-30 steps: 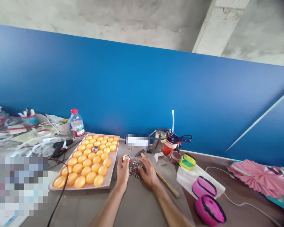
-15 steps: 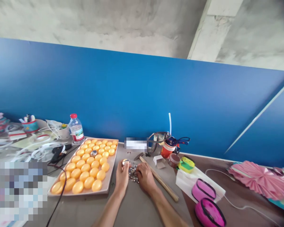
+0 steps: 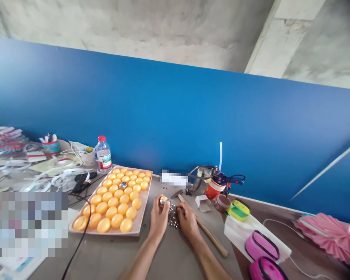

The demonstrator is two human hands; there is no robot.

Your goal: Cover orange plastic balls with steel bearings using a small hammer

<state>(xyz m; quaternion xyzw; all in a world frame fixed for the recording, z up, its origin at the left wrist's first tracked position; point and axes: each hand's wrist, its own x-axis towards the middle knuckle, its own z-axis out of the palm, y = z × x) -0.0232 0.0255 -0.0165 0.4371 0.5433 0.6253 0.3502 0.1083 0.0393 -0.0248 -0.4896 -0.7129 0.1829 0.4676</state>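
Clock positions are taken from the bead pile. The left hand [image 3: 159, 216], at 9 o'clock, is closed around 1 ball [image 3: 163, 199], thumb laid against it; the ball shows at 11 o'clock, its upper side partly silver. The right hand [image 3: 188, 220], at 3 o'clock, has its fingers curled inward at the edge of the bead pile [image 3: 173, 221]; whether it pinches a bead cannot be told. The shiny silver beads lie on the grey table [image 3: 105, 256], between the hands.

The shallow tray [image 3: 143, 210], at 9 to 10 o'clock, holds rows of orange balls [image 3: 112, 202] and 1 silver-covered ball [image 3: 123, 185]. A hammer [image 3: 212, 235] lies beyond the right hand, head at 12 o'clock, wooden handle running to 4 o'clock. A red-capped bottle [image 3: 104, 158] stands at 10 to 11 o'clock, and a red cup [image 3: 213, 190] at 2 o'clock. 2 magenta cases [image 3: 259, 245] sit at 3 to 4 o'clock.
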